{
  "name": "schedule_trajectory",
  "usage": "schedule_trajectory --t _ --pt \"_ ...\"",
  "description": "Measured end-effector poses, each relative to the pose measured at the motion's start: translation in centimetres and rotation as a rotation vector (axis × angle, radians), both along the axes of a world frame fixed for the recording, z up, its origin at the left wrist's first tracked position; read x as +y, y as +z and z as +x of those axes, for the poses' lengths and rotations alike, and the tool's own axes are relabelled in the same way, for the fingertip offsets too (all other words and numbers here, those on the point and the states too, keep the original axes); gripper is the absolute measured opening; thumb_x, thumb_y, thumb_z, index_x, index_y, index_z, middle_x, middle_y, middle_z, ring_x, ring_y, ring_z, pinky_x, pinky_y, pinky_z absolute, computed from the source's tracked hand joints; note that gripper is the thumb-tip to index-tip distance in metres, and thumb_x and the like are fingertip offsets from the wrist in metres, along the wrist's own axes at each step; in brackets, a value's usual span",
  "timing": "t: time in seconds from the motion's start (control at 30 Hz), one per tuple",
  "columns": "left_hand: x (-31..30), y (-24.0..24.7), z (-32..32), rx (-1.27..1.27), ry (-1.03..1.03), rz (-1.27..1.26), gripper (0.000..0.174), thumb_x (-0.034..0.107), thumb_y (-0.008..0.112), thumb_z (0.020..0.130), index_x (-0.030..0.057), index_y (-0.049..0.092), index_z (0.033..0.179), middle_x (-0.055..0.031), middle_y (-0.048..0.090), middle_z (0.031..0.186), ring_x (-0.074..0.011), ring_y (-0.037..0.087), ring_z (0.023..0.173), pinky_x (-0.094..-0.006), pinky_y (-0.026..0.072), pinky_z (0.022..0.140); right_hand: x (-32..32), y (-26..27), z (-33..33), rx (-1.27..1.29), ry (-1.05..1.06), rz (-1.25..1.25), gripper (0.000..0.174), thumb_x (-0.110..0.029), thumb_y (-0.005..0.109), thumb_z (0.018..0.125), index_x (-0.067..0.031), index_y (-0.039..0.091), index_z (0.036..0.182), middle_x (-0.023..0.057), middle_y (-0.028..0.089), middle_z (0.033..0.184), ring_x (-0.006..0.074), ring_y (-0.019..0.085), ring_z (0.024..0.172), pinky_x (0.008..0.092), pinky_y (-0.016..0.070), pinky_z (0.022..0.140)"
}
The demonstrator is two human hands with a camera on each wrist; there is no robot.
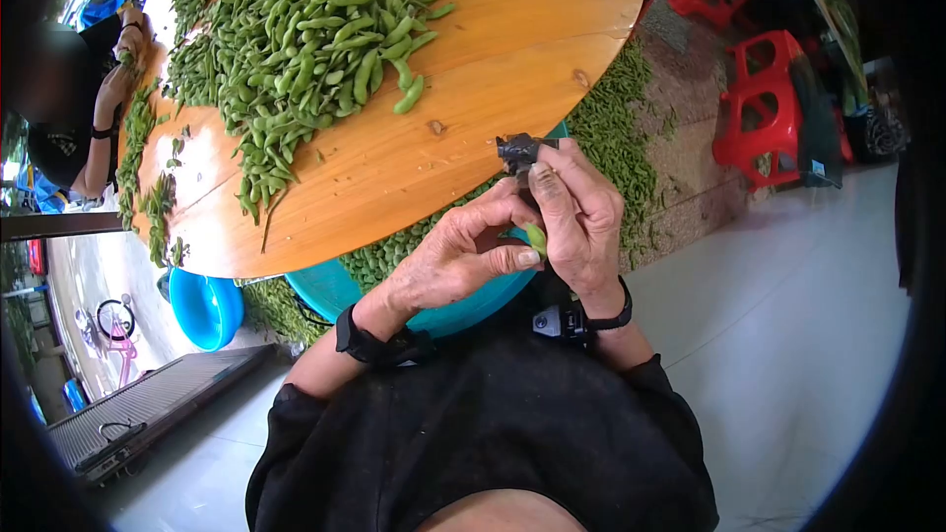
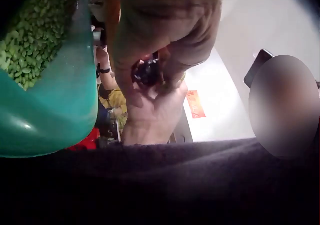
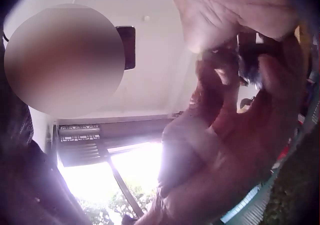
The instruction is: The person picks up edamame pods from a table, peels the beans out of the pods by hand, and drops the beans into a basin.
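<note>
In the head view a green pod (image 1: 536, 238) is pinched between the thumb and fingers of my left hand (image 1: 461, 248), close against my right hand. My right hand (image 1: 581, 222) has its fingers curled round a small black object (image 1: 522, 150) that sticks out above them. Both hands meet over a teal tub (image 1: 463, 313) at the table's near edge. The left wrist view shows the black object (image 2: 146, 71) between the two hands, partly covered by fingers; the pod is hard to make out there.
A large heap of green pods (image 1: 305, 39) lies on the wooden table (image 1: 512, 30). Shelled beans (image 2: 30, 45) fill part of the tub. A blue basin (image 1: 205, 307), red stools (image 1: 764, 118) and scattered pods (image 1: 613, 133) are around. Another person's arm (image 1: 106, 103) is at the left.
</note>
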State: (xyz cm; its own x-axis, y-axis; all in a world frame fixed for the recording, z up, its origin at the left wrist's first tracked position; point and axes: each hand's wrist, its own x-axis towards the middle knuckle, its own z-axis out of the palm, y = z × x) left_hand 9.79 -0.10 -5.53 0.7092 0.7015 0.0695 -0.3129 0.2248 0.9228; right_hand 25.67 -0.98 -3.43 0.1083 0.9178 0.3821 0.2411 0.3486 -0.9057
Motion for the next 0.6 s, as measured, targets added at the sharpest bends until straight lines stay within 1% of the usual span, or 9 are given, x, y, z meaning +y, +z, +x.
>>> schedule_trajectory --t 0.03,0.13,0.23,0.27,0.37,0.4,0.47,0.53,0.6 --pt "-0.1 0.5 -0.3 -0.049 -0.104 -0.232 0.019 0.006 0.067 0.091 0.002 0.058 0.107 -0.0064 0.053 0.117 -0.0147 0.055 0.102 -0.0299 0.0483 0.087 -0.1 0.0 0.2 0.001 -0.002 0.001 0.013 -0.005 0.061 0.092 0.0062 0.064 0.098 0.0124 0.054 0.077 0.023 0.052 0.068 0.0334 0.0433 0.062" --pt "-0.7 -0.1 -0.3 -0.014 -0.141 -0.224 0.017 0.005 0.067 0.091 0.0021 0.059 0.106 -0.0053 0.054 0.114 -0.0122 0.057 0.092 -0.0272 0.0498 0.08 -0.4 -0.6 1.9 -0.036 0.164 -0.11 0.016 -0.008 0.06 0.094 0.007 0.064 0.099 0.0105 0.056 0.077 0.0189 0.052 0.07 0.0314 0.0435 0.062" --pt "-0.7 0.7 -0.4 0.04 -0.03 -0.061 0.012 0.004 0.066 0.092 0.0028 0.06 0.102 -0.0054 0.054 0.114 -0.0112 0.056 0.089 -0.0273 0.0497 0.079 -1.1 -1.3 5.0 0.165 -0.04 -0.198 0.021 -0.012 0.057 0.098 0.0065 0.065 0.102 0.0038 0.057 0.074 0.0101 0.051 0.065 0.0265 0.0425 0.058" --pt "-0.8 0.9 -0.8 0.061 -0.011 -0.126 0.008 0.005 0.066 0.092 0.004 0.06 0.098 -0.0058 0.054 0.118 -0.0105 0.055 0.088 -0.0268 0.0497 0.079 -1.1 -0.9 6.7 0.207 -0.104 -0.244 0.02 -0.012 0.055 0.099 0.005 0.065 0.103 0.0011 0.057 0.072 0.0077 0.05 0.062 0.0251 0.0417 0.055" --pt "-0.7 0.6 -2.1 0.07 0.037 -0.138 0.007 0.005 0.065 0.092 0.0045 0.06 0.097 -0.006 0.054 0.12 -0.0095 0.055 0.089 -0.0264 0.0494 0.08 -1.3 -1.1 11.9 -0.311 0.026 -0.574 0.018 -0.011 0.058 0.094 0.0026 0.068 0.099 0.0012 0.057 0.059 0.0086 0.049 0.051 0.0257 0.04 0.047" --pt "-0.7 0.4 -2.3 0.077 0.074 -0.168 0.007 0.005 0.066 0.092 0.0047 0.06 0.097 -0.0056 0.054 0.121 -0.0093 0.055 0.091 -0.0263 0.0494 0.08 -1.2 -2.7 12.5 -0.311 0.024 -0.572 0.018 -0.011 0.058 0.094 0.0026 0.068 0.099 0.0012 0.057 0.059 0.0086 0.049 0.051 0.0257 0.04 0.047" --pt "-0.8 0.2 -2.4 0.079 0.109 -0.195 0.007 0.006 0.066 0.093 0.0048 0.06 0.097 -0.0053 0.053 0.122 -0.0091 0.055 0.092 -0.0262 0.0493 0.081 -1.0 -5.7 13.3 -0.629 0.616 -0.687 0.022 -0.015 0.061 0.091 0.0008 0.069 0.104 0.0028 0.061 0.061 0.0097 0.05 0.05 0.0264 0.0419 0.048" --pt "-1.0 0.1 -2.4 0.134 0.106 -0.133 0.008 0.006 0.066 0.092 0.0046 0.06 0.097 -0.0044 0.054 0.121 -0.0097 0.055 0.097 -0.0269 0.0496 0.082 -2.3 -6.2 10.2 -0.361 0.729 -1.067 0.027 -0.016 0.061 0.089 -0.004 0.07 0.111 0.0032 0.064 0.063 0.0112 0.054 0.05 0.0265 0.046 0.05" --pt "-1.3 0.3 -2.1 0.159 0.109 -0.107 0.008 0.006 0.066 0.092 0.0045 0.06 0.097 -0.0042 0.054 0.121 -0.01 0.055 0.099 -0.0273 0.0495 0.083 -3.9 -7.3 7.4 -0.289 0.759 -1.097 0.031 -0.014 0.064 0.087 -0.007 0.069 0.117 0.0031 0.064 0.062 0.0107 0.058 0.053 0.0248 0.0494 0.054"
